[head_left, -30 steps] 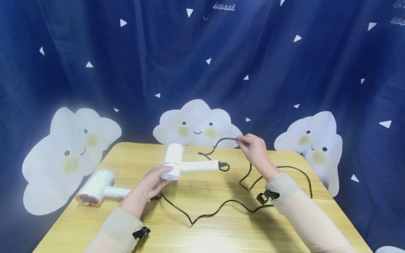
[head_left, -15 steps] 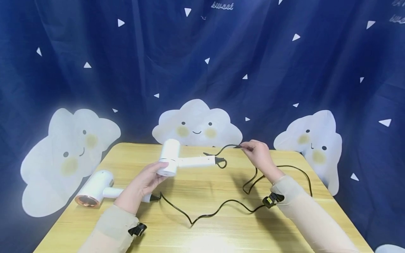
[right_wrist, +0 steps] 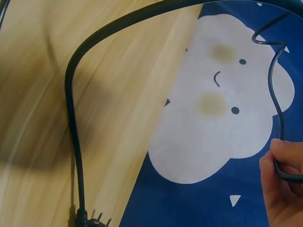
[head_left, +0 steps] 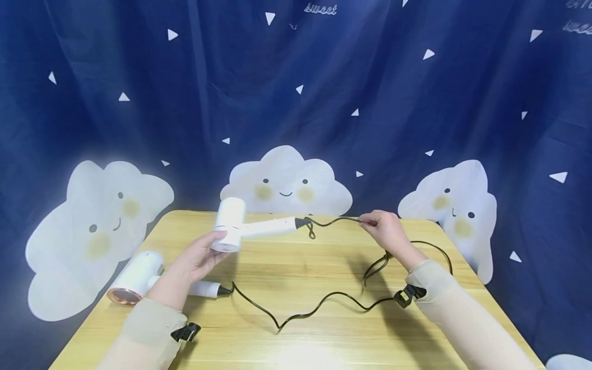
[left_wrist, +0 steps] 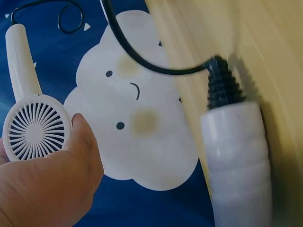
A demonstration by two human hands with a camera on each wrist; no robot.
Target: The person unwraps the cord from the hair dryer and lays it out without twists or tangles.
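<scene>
My left hand (head_left: 196,259) grips a white hair dryer (head_left: 231,213) by the rear of its barrel, holding it above the table with the handle pointing right. The left wrist view shows its slotted intake grille (left_wrist: 35,134) beside my thumb. My right hand (head_left: 386,231) pinches the black cord (head_left: 342,218) of this dryer between thumb and fingertips, a short way from the handle's end. A second white hair dryer (head_left: 143,272), with a rose-gold nozzle ring, lies on the table's left side under my left forearm, which hides part of its handle.
The second dryer's black cord (head_left: 305,315) winds rightward over the wooden table (head_left: 296,262). More cord (head_left: 437,245) loops behind my right wrist. A two-pin plug (right_wrist: 83,218) shows low in the right wrist view. A blue curtain (head_left: 296,118) with clouds hangs behind.
My left hand has moved left and slightly up with the dryer. My right hand has shifted right and a little down, and the cord between them runs straighter.
</scene>
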